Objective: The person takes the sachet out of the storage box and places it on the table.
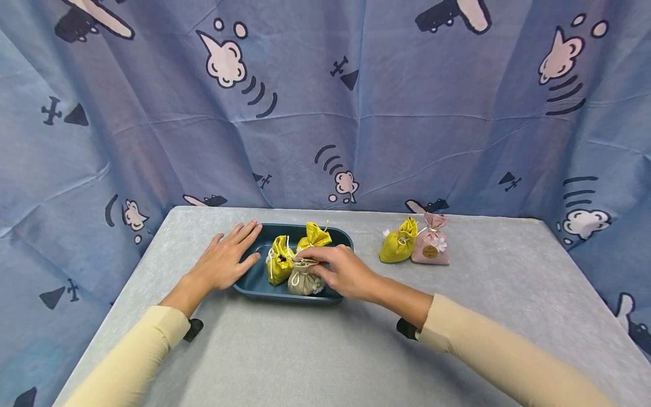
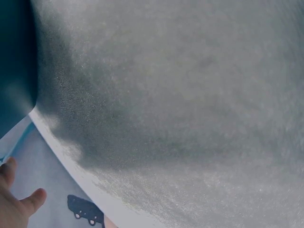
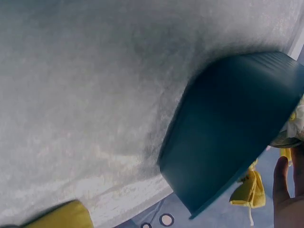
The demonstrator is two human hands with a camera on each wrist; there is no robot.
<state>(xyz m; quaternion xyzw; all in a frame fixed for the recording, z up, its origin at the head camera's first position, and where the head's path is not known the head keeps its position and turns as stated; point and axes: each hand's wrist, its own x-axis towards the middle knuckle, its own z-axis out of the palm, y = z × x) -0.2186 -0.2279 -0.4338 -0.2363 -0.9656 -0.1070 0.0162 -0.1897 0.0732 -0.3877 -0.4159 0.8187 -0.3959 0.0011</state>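
A dark teal tray (image 1: 253,278) holds two yellow drawstring pouches, one at the middle (image 1: 279,265) and one behind it (image 1: 313,236). My right hand (image 1: 351,274) pinches the gathered neck of a beige drawstring pouch (image 1: 301,282) inside the tray's front part. White petals show on this pouch (image 3: 295,124) past the tray's rim in the right wrist view. At the tray's left end, my left hand (image 1: 224,261) rests with straight, spread fingers along the rim. Only part of that hand (image 2: 14,206) shows at the left wrist view's lower left corner.
To the right of the tray, another yellow pouch (image 1: 396,246) and a pink pouch (image 1: 425,250) with a round tag stand side by side on the grey table (image 1: 285,350). A blue patterned curtain (image 1: 325,102) hangs behind the table's back edge.
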